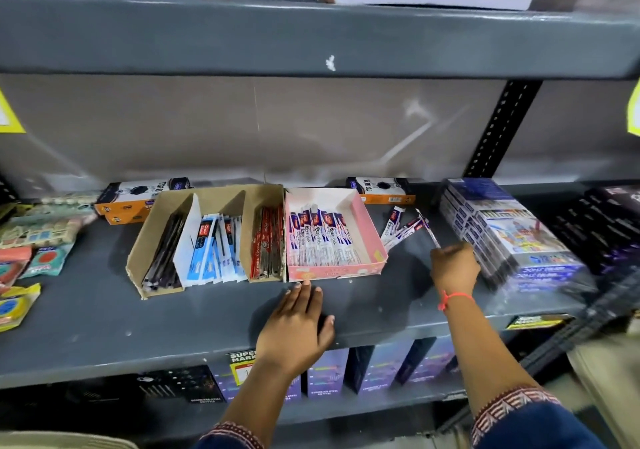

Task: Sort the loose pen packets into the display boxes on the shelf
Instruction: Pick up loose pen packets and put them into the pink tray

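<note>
On the grey shelf [104, 317] two display boxes are set side by side, touching: a brown cardboard box [162, 230] with dividers, filled with black, blue and red pen packets, and a pink box [372, 237] partly filled with purple-and-white packets. A few loose pen packets [398, 230] of the same purple-and-white kind are left lying on the shelf just right of the pink box. One packet [429, 230] is pinched at its near end by the closed fingers of the right hand [453, 265]. The left hand [298, 327] is laid flat and spread on the shelf, fingertips at the pink box's front wall.
</note>
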Demonstrator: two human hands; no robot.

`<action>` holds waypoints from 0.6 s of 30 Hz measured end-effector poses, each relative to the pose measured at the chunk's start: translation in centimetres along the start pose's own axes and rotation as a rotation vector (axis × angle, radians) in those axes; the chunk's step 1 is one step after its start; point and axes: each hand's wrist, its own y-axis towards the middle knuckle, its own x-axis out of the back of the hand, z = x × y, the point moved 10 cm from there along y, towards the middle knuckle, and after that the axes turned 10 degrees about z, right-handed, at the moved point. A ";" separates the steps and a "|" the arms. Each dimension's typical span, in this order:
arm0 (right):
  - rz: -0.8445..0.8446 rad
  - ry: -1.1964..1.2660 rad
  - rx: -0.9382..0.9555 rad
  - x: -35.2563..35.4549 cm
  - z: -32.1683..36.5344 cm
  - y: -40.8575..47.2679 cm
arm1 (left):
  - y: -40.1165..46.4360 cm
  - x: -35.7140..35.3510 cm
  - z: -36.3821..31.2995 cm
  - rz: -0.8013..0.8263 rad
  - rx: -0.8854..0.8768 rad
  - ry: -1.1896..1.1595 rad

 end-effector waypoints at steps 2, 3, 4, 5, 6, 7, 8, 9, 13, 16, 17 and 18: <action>-0.017 0.027 0.070 -0.2 0.6 -0.7 | 0.0 0.0 0.0 -0.001 -0.003 0.016; -0.018 0.047 0.112 -0.4 0.9 -1.0 | 0.0 0.1 0.0 -0.011 -0.004 0.032; -0.009 0.082 0.138 -0.7 1.2 -1.3 | -0.1 0.2 -0.1 -0.024 -0.008 0.036; 0.009 0.122 0.157 -1.1 1.5 -1.7 | -0.2 0.2 -0.1 -0.032 -0.010 0.036; 0.029 0.168 0.173 -1.7 1.9 -2.2 | -0.2 0.2 -0.1 -0.039 -0.014 0.034; 0.053 0.211 0.194 -2.3 2.4 -2.8 | -0.2 0.3 -0.1 -0.052 -0.022 0.033; 0.086 0.259 0.218 -3.0 3.0 -3.3 | -0.3 0.5 -0.2 -0.070 -0.034 0.029; 0.129 0.310 0.239 -3.8 3.6 -4.0 | -0.4 0.8 -0.3 -0.092 -0.045 0.016; 0.316 0.556 0.267 -7.1 5.3 -6.7 | -0.6 1.0 -0.3 -0.145 -0.076 -0.032; 0.434 0.726 0.245 -9.1 5.7 -7.9 | -0.6 1.0 -0.2 -0.067 -0.055 -0.121; 0.459 0.752 0.229 -9.6 5.5 -8.1 | -0.6 0.9 0.0 -0.067 -0.052 -0.123; 0.478 0.767 0.212 -10.0 5.3 -8.3 | -0.6 1.0 0.5 -0.089 -0.042 -0.150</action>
